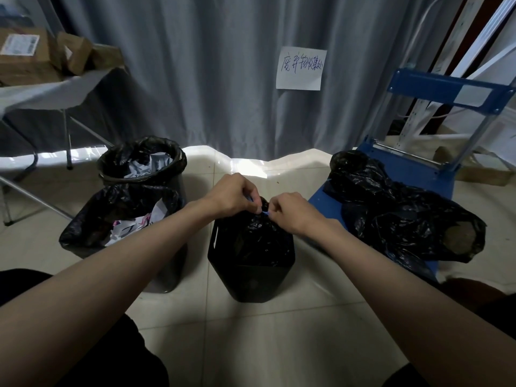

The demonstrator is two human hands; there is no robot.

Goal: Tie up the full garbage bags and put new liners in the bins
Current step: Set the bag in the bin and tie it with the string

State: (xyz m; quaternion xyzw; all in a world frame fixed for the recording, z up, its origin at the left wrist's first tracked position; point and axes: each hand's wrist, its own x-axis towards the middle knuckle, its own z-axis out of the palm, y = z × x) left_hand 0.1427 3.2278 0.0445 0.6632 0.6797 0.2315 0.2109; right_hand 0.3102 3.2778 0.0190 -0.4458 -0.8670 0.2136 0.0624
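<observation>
Hands are meeting over the gathered neck of the middle garbage bag [252,238], which is sitting in a black square bin [251,280] on the tiled floor [279,331], directly ahead of the person. The left hand [231,195] is closing its grip on one end of a thin blue tie [264,215]; the right hand [290,210] is pinching the other end with thumb and forefinger pressed together. The tie is running roughly left to right between the two hands, across the bunched plastic; whether it is already knotted cannot be told, since the fingers are covering it. The bag's long axis is standing upright, with its cinched neck pointing up toward the camera.

To the left, two further bins are standing one behind the other. The nearer open bag [111,216] is showing crumpled paper [131,226] at its mouth and is facing upward. The rear round bin [142,163] is carrying a black liner folded over its rim, also with paper inside.

To the right, a filled black bag [399,210] is lying on its side on the deck of a blue hand truck [418,174], its long axis running from far left to near right.

A grey curtain [209,74] is hanging behind, with a handwritten paper sign [300,67] pinned to it. Cardboard boxes [25,54] are resting on a table [42,93] at far left.
</observation>
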